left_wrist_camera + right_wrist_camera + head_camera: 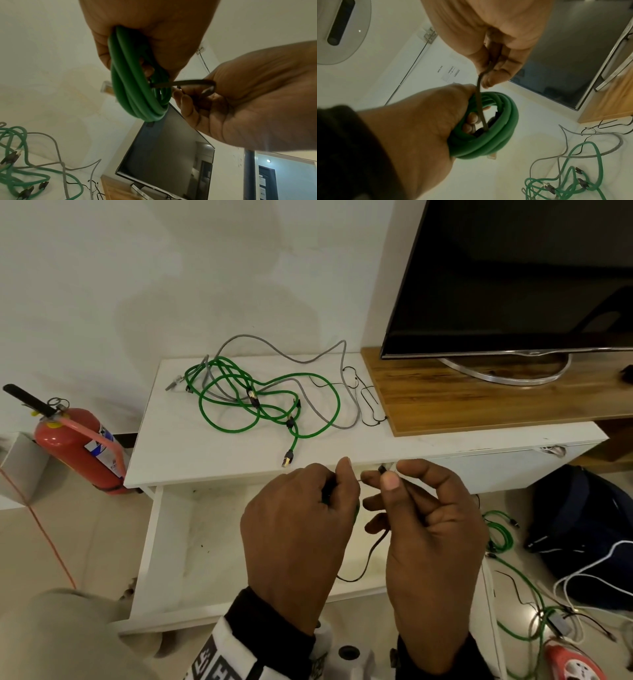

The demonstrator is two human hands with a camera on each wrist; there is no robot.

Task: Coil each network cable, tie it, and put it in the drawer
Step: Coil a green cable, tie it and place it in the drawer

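The left hand (pixel 412 121) gripped the green coil (pixel 494 128) above the open drawer (pixel 191 542). The right hand (pixel 257 100) pinched a black tie (pixel 185 83) threaded through it.

Coiled green cable (pixel 137 86), black tie (pixel 185 83) threaded through

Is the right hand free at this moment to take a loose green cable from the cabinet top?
Probably not yet. The right hand pinches the black tie running into the green coil that the left hand grips. Nothing blocks the loose green cable itself.
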